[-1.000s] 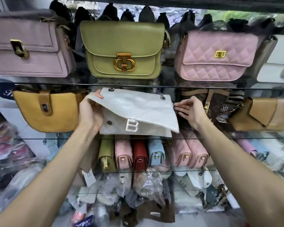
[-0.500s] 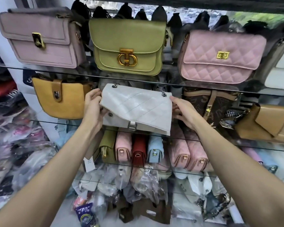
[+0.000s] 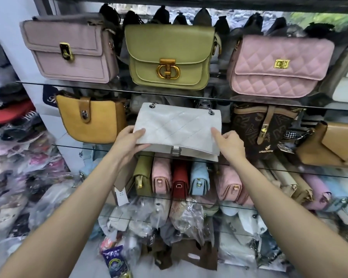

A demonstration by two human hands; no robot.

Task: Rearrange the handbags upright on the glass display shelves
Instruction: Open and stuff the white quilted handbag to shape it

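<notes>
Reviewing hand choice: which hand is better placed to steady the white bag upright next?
Left. The left hand already grips the white bag at its lower corner; the right hand only touches its flap.

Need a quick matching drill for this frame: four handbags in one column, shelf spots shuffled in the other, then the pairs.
Things:
1. olive green handbag
2. white quilted handbag
3. mustard handbag
4. red handbag

Places:
A. second shelf, left end
B. top shelf, middle
C. third shelf, between a pink bag and a light blue bag
D. second shelf, middle, with the left hand and right hand on it

Pairs: 1-B, 2-D, 3-A, 4-C
</notes>
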